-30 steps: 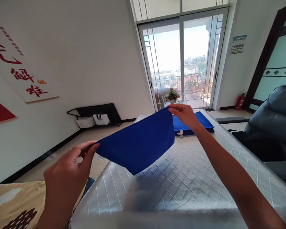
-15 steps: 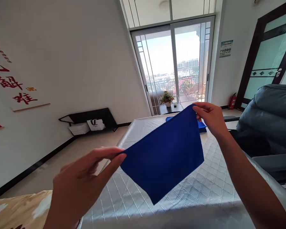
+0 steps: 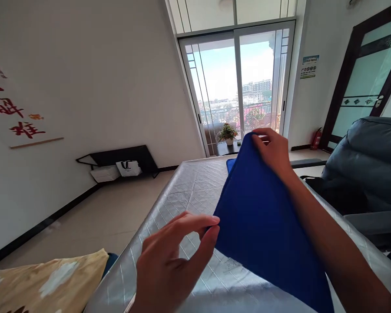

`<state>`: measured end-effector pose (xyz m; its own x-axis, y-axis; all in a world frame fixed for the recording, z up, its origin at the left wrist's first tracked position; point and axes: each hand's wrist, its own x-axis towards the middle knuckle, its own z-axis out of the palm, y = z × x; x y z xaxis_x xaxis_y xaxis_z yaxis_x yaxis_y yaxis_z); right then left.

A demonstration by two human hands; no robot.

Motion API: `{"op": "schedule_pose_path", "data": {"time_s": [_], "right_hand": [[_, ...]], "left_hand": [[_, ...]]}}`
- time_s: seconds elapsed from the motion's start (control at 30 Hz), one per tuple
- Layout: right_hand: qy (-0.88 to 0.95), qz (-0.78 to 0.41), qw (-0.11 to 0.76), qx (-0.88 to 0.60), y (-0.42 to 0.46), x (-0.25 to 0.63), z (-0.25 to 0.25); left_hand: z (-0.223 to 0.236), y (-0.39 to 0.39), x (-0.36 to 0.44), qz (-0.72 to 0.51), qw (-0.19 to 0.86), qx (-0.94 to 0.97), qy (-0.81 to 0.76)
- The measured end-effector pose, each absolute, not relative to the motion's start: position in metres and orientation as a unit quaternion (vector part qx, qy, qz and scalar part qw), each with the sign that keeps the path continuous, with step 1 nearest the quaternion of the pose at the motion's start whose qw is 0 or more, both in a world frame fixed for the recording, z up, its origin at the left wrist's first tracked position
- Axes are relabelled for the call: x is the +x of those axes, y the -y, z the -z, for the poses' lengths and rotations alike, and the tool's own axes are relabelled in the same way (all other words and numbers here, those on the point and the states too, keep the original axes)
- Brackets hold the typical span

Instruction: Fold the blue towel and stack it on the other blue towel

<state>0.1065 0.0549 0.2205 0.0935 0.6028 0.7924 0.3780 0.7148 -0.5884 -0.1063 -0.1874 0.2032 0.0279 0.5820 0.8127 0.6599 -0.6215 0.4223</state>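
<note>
A flat, dark blue cloth (image 3: 260, 217) hangs in the air between my hands, slanting over the silver table cover. My left hand (image 3: 179, 256) pinches its left edge between thumb and forefinger. At the top corner, my right hand (image 3: 273, 150) grips the cloth between thumb and fingers, higher and farther away than the left. The cloth's lower part drops toward the bottom of the view, in front of part of my right forearm. Behind it, a bit of another blue piece (image 3: 230, 165) shows on the far end of the table; the rest is hidden.
The quilted silver table cover (image 3: 172, 208) spreads below my hands. A dark padded chair (image 3: 368, 161) stands at the right. Patterned beige fabric (image 3: 52, 278) lies at lower left. Beyond are a potted plant (image 3: 228, 132), a low black rack (image 3: 127, 158) and a sliding glass door (image 3: 237, 87).
My left hand has moved right, closer to the right hand. My right hand has gone slightly up and left. The cloth has turned steeper and hangs farther right and lower.
</note>
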Motion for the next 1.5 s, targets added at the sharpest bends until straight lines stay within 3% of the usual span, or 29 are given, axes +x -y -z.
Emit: {"op": "schedule_pose_path", "data": {"time_s": [0.17,0.3,0.43,0.6,0.8,1.1,1.3,1.5], "right_hand": [[0.790,-0.264,0.437,-0.341,-0.102,0.013,-0.139],[0.846,-0.334,0.313,-0.274,-0.078,-0.018,-0.061],[0.901,-0.295,0.204,-0.245,-0.019,0.036,-0.011],[0.865,-0.293,0.130,-0.385,0.052,0.164,0.028],[0.818,-0.335,0.167,-0.436,0.089,0.226,0.058],[0.876,-0.143,0.266,-0.376,0.090,0.217,0.055],[0.859,-0.087,0.373,-0.340,0.086,0.229,-0.002],[0.877,-0.046,0.354,-0.322,0.084,0.246,-0.079]], "left_hand": [[-0.104,0.164,-0.156,0.481,-0.084,-0.604,0.630],[-0.012,0.156,-0.193,0.410,-0.156,-0.557,0.705],[0.034,0.162,-0.212,0.369,-0.167,-0.536,0.741],[0.037,0.171,-0.222,0.373,-0.224,-0.550,0.713],[0.037,0.171,-0.235,0.366,-0.256,-0.566,0.693],[0.038,0.168,-0.240,0.385,-0.111,-0.647,0.649],[-0.017,0.170,-0.238,0.414,0.044,-0.694,0.587],[-0.093,0.175,-0.244,0.397,0.029,-0.697,0.596]]}}
